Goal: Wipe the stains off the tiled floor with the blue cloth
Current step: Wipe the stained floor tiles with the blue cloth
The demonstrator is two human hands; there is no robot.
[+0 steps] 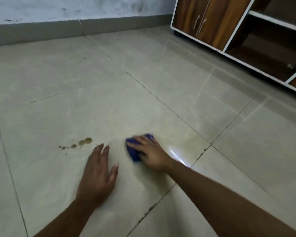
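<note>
Left hand [98, 175] flat on tiled floor [161, 93], fingers spread, empty. Right hand [151, 153] presses blue cloth [133, 153]. Brown stains [83, 142] beside left fingertips unwiped; task likely partway.

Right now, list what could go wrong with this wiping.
1. The brown stains lie left of the blue cloth, beyond the left hand; strokes kept under the right hand may miss them.
2. The left hand is planted flat on the glossy tiled floor; it could slip if that patch is damp.
</note>
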